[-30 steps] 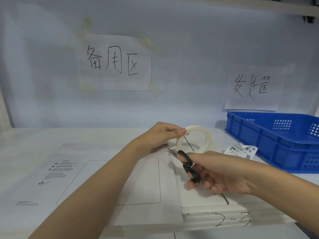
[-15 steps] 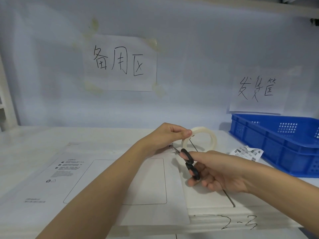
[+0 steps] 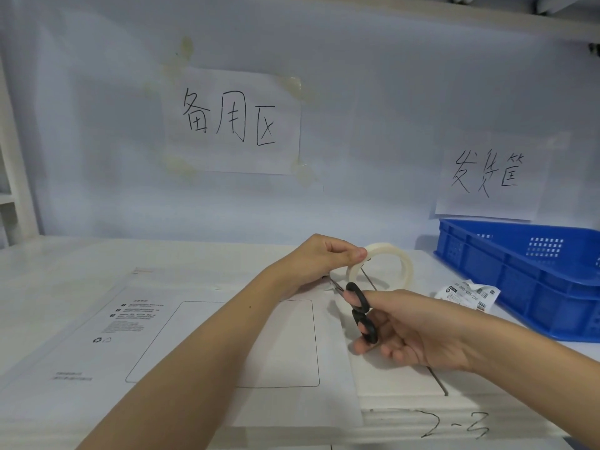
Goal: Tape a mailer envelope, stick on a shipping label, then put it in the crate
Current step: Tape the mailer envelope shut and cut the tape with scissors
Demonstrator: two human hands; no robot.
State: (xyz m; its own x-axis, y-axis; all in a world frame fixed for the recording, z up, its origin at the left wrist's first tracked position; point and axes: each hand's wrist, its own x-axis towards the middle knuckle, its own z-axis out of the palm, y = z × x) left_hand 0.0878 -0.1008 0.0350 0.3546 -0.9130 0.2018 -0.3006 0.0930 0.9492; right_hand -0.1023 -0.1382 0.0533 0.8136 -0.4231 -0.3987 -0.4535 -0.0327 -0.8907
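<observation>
Head view: mailer envelope point(image 3: 181, 358) beneath both hands point(image 3: 328, 259).

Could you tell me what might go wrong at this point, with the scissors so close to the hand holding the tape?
The scissors in the right hand point toward the left hand pinching the tape roll, so a fingertip could be nicked. The shipping label lies loose and curled beside the blue crate, where a forearm might brush it away.

"备用区" on left wall sheet point(image 3: 232, 120), "发货筐" on right sheet point(image 3: 487, 177), "2-3" on table edge point(image 3: 454, 428).
</observation>
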